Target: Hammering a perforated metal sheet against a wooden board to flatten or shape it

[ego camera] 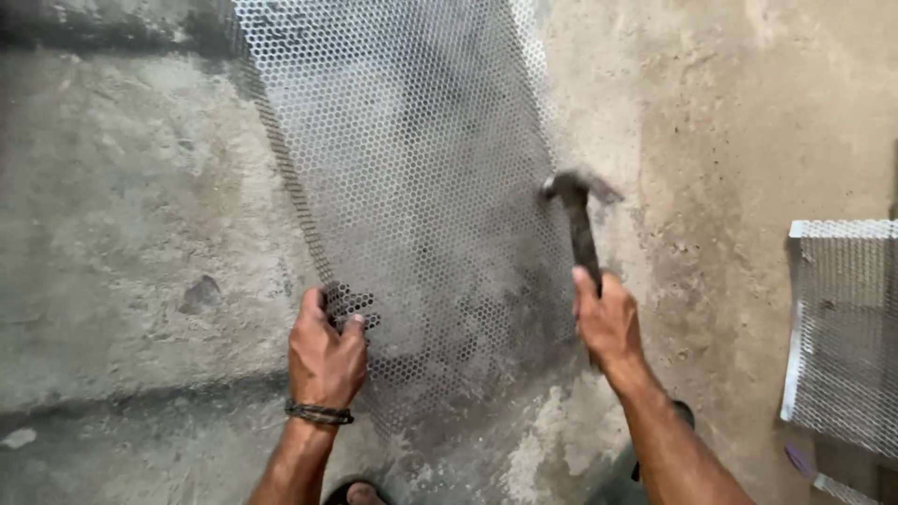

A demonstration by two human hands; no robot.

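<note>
A long sheet of perforated metal mesh [412,159] lies on the concrete floor, running from the top of the view down toward me. My left hand [325,351] grips its near left edge, fingers hooked over the mesh. My right hand [606,323] is closed around the dark handle of a hammer [578,210]. The hammer's head is blurred and sits at the mesh's right edge.
A second piece of perforated mesh [842,327] with a bent pale edge lies at the right. The rough concrete floor [140,234] has a dark crack along the bottom left. My sandalled feet [360,493] show at the bottom.
</note>
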